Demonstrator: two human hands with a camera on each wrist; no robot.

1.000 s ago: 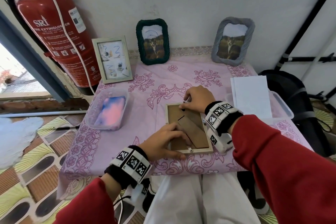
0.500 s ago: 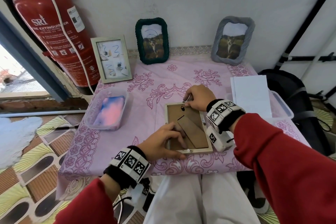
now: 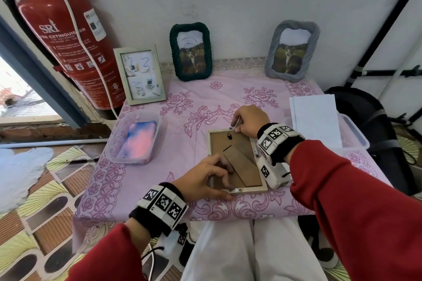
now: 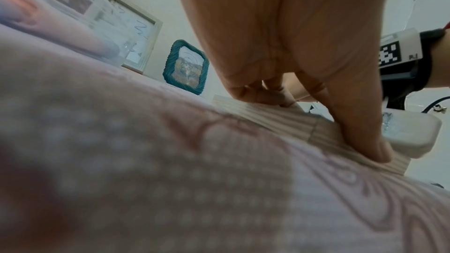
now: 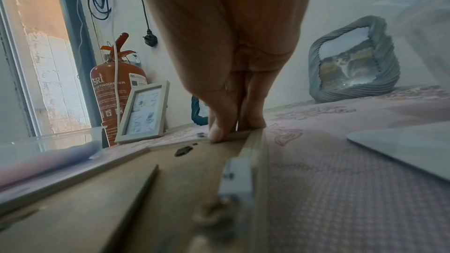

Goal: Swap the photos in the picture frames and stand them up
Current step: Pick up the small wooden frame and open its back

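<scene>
A pale wooden picture frame lies face down near the front of the pink tablecloth, its brown backing and folded stand flap facing up. My left hand holds its near left corner, thumb against the outer edge of the frame and curled fingers on the backing. My right hand pinches the far right corner at a small metal tab. In the right wrist view the fingertips press on the far rail of the frame.
Three frames stand against the wall: a white one, a green one and a grey one. A clear tub holds a pink-blue photo at the left. White paper lies on a tub at the right. A red fire extinguisher hangs left.
My right hand has slid from over the top of the backing to the frame's far right corner, uncovering the black hanger. My left hand has stayed at the near left corner.
</scene>
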